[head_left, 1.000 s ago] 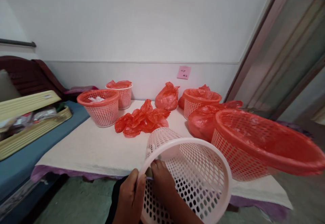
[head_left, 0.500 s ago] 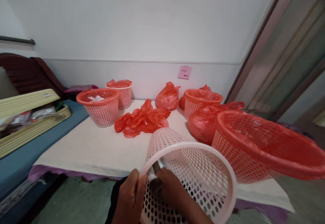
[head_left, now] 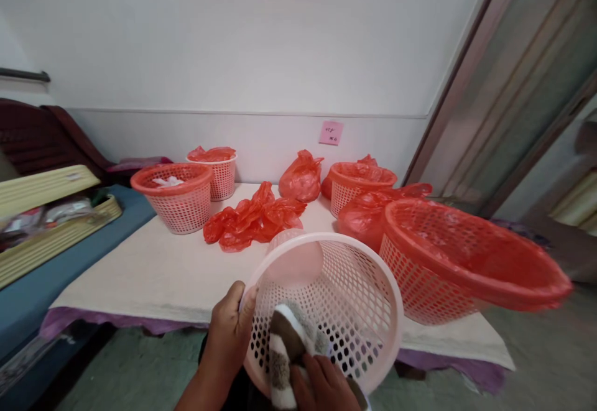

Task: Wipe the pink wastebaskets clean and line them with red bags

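Beyond the grip, past the large red-lined basket (head_left: 466, 255) on the table (head_left: 153, 274), the pale mesh basket (head_left: 326, 299) now tips mouth-up, left hand (head_left: 231, 330) clamped on its rim, right hand (head_left: 324, 386) newly pressing a striped cloth (head_left: 286, 349) inside, so wiping looks underway.

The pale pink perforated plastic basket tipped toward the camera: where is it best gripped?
Probably at the smooth rim of the pale pink perforated plastic basket, from its left side, where the left hand grips it; this leaves the mouth free for the right hand with the striped cloth.
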Tool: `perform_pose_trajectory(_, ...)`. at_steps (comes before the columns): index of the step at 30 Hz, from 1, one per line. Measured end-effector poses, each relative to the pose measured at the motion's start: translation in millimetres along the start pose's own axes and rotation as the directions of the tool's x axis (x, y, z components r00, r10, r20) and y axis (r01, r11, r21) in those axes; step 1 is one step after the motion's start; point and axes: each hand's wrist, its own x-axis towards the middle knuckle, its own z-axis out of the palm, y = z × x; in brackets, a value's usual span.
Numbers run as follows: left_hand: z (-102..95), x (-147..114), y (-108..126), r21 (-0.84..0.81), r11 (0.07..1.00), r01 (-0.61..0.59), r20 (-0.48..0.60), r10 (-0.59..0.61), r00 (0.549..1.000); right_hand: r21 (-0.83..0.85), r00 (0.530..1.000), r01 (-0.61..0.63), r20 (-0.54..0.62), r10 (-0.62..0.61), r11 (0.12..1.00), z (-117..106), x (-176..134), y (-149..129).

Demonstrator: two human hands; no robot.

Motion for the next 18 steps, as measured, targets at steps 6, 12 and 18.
perform_pose_trajectory(6, 1.1, -17.9, -1.5, -0.190, 0.972, 0.139, -0.023, -0.146, 0.989, 0.154, 0.998, -0.057, 0.031, 0.053, 0.986, -2.2, 27.7, -13.7)
perform_pose_trajectory(12, 12.7, -47.7, -15.0, -0.300, 0.924, 0.238, 0.049, -0.234, 0.971, 0.605, 0.965, -0.224, 0.247, 0.087, 0.764, -23.6, 79.4, -18.9)
perform_pose_trajectory(18, 2.6, -43.3, -21.6, -0.180, 0.973, 0.141, -0.008, -0.145, 0.989, 0.543, 0.848, -0.367, 0.528, 0.032, 0.755, -24.3, 83.5, -7.6)
